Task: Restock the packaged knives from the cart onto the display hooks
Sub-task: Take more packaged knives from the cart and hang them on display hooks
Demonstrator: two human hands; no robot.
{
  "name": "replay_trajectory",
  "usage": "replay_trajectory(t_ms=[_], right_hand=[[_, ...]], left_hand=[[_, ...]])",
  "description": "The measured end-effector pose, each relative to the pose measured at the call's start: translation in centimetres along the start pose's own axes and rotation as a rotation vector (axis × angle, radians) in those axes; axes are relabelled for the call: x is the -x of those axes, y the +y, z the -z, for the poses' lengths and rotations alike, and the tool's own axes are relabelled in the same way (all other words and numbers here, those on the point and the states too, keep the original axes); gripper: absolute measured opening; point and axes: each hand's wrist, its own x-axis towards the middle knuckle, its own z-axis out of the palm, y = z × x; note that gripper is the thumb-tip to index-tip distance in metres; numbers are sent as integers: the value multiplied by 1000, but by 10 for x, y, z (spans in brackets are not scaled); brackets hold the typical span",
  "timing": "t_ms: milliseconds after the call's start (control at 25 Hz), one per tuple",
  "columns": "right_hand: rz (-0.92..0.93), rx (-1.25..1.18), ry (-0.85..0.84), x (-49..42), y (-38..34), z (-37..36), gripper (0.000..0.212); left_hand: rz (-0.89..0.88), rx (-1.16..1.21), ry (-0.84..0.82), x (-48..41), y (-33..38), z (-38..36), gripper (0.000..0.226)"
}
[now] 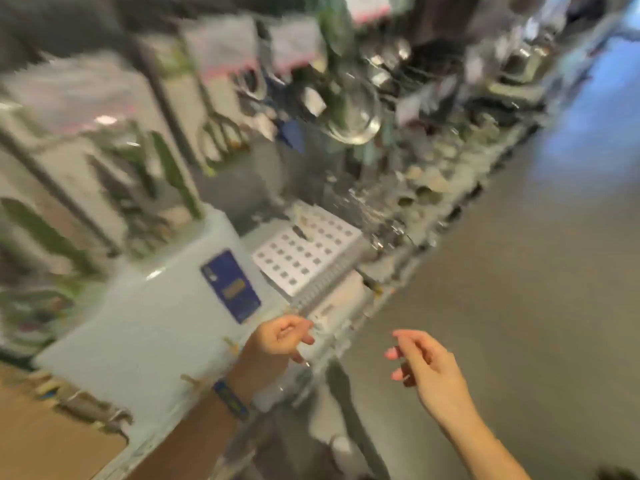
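Though blurred, knives [173,174] beyond fingers [304,337].

Head view, 1 frame.
- Exposure: I read even, moderately bright indoor light. Highlights sit on upward-facing surfaces, so the source looks to be overhead.
- Blur: heavy motion smear covers the whole frame. The packaged knives [173,168] at left are green and grey streaks, and I can read no label.
- Sharpest area: the left hand [280,341] and right hand [427,370], low in frame, though their fingertips are soft.
- Glare: bright patches on the glass bowl [353,116] and a small glint on the white bin [156,306].
- Colour cast: a blue-white wash on the floor [519,271] at top right.
- Shadows: soft and faint.
- Distortion: wide-angle lean, with shelf lines tilting toward the edges.
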Motion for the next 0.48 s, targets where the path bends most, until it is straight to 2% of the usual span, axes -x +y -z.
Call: replay_trajectory(t_ms=[120, 240, 480], right_hand=[[-171, -20, 238, 54, 65, 52, 16], [-286, -67, 469, 123, 115, 105, 16], [-509, -229, 928, 291, 183, 162, 17]], left_hand=[[89, -143, -199, -16, -46, -59, 23], [101, -228, -389, -17, -74, -135, 21], [138, -325, -732, 25, -75, -276, 18]])
